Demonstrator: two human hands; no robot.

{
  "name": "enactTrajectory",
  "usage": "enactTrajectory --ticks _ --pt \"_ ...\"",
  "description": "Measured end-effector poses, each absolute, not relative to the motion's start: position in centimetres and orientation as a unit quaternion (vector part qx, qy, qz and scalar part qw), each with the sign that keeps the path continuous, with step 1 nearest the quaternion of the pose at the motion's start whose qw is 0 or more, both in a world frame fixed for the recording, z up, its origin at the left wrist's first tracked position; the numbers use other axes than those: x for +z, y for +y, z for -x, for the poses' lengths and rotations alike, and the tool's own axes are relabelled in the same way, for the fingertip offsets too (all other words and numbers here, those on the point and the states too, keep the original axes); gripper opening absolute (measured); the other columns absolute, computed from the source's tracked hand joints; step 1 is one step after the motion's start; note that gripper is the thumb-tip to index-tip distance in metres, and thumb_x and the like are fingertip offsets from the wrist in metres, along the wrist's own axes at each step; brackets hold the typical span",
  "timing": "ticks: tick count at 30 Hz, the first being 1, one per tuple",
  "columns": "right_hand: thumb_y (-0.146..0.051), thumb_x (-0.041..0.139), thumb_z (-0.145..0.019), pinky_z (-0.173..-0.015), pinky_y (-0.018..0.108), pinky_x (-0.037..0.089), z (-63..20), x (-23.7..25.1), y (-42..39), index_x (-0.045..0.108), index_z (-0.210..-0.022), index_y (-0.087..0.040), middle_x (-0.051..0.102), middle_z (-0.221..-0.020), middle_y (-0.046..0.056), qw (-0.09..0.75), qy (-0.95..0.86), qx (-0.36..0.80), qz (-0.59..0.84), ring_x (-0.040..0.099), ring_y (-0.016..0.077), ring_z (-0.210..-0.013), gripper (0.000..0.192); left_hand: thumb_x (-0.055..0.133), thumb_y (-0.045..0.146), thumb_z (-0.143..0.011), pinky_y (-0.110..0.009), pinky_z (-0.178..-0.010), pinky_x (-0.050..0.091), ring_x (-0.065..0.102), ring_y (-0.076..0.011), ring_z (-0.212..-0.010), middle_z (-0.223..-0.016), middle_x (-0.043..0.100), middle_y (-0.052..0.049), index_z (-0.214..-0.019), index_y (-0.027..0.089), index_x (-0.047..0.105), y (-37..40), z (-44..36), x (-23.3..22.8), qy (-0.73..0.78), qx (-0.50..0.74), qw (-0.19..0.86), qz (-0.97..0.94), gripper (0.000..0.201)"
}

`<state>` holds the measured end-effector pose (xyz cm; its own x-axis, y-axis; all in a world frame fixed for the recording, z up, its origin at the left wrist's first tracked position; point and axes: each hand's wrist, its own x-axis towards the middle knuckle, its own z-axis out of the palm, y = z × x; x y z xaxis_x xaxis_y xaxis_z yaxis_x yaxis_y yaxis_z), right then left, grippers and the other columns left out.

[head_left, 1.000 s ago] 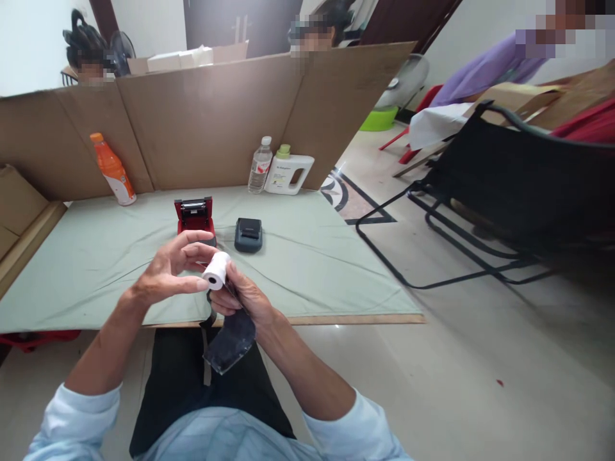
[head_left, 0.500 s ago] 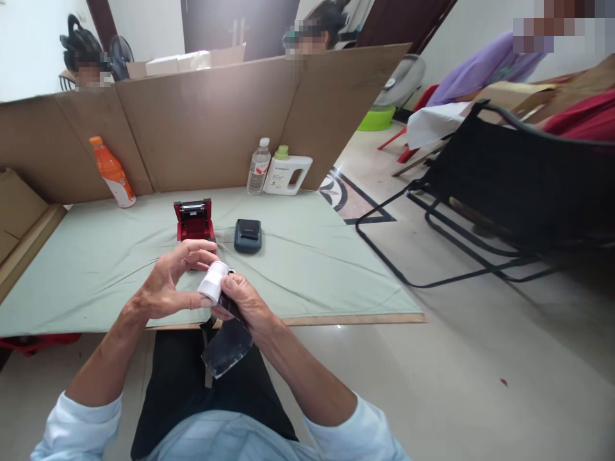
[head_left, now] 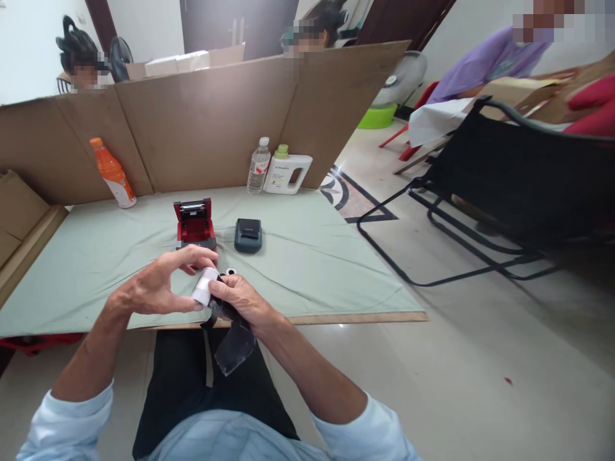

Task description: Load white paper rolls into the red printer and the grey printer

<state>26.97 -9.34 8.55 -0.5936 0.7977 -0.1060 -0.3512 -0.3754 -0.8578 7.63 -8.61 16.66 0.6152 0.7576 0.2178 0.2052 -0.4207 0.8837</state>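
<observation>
Lowered since a moment ago, the paper roll point(head_left: 204, 285) sits above the table edge point(head_left: 336, 318), axis tilted up-right, my left hand point(head_left: 156, 289) pinching it, right hand point(head_left: 237, 301) gripping the dark wrapper point(head_left: 235, 346).

Even, bright indoor light, strongest from far left, where the white wall point(head_left: 33, 45) washes out. Glossy beige floor tiles point(head_left: 432, 358) carry soft glare. Shadows faint beneath the pale green cloth-covered table point(head_left: 307, 269). Wide-angle bending at frame edges; black folding chair frame point(head_left: 504, 192) curves. Focus sharp centrally.
</observation>
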Motion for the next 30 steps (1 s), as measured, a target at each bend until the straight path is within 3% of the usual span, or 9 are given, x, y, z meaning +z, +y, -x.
enactTrajectory --ticks 3,6,16,30 --pt "-0.071 0.087 -0.064 -0.042 0.021 0.025 -27.2 8.4 -9.3 0.061 -0.062 -0.014 0.051 -0.05 -0.003 0.361 -0.431 0.781 0.271 0.039 0.006 -0.044 0.062 0.084 0.011 -0.067 -0.038 -0.095 0.055 0.069 -0.0246 -0.102 -0.116 0.075 -0.007 -0.128 0.025 0.071 -9.0 -7.5 18.1 0.328 0.267 0.352 -0.835 0.064" --pt "-0.075 0.086 -0.062 -0.04 0.021 0.026 -26.8 7.8 -9.6 0.059 -0.062 -0.015 0.05 -0.048 -0.004 0.381 -0.416 0.788 0.245 0.038 0.0058 -0.041 0.065 0.085 0.013 -0.069 -0.037 -0.098 0.055 0.069 -0.0243 -0.105 -0.121 0.073 -0.006 -0.133 0.027 0.068 -9.5 -7.8 16.8 0.324 0.316 0.331 -0.828 0.068" --pt "-0.07 0.086 -0.067 -0.037 0.02 0.026 -25.2 7.4 -10.4 0.059 -0.066 -0.017 0.046 -0.05 -0.005 0.466 -0.354 0.792 0.172 0.034 0.005 -0.04 0.06 0.091 0.03 -0.073 -0.038 -0.091 0.058 0.07 -0.028 -0.109 -0.12 0.072 -0.012 -0.137 0.025 0.061 -10.3 -9.6 11.3 0.228 0.518 0.542 -0.622 0.071" --pt "-0.07 0.087 -0.065 -0.039 0.02 0.023 -24.8 7.8 -10.5 0.058 -0.068 -0.017 0.044 -0.052 -0.006 0.488 -0.348 0.777 0.194 0.032 0.0043 -0.042 0.061 0.091 0.043 -0.067 -0.043 -0.09 0.062 0.073 -0.0313 -0.107 -0.115 0.076 -0.009 -0.128 0.024 0.067 -10.9 -11.5 9.8 0.25 0.59 0.566 -0.519 0.068"
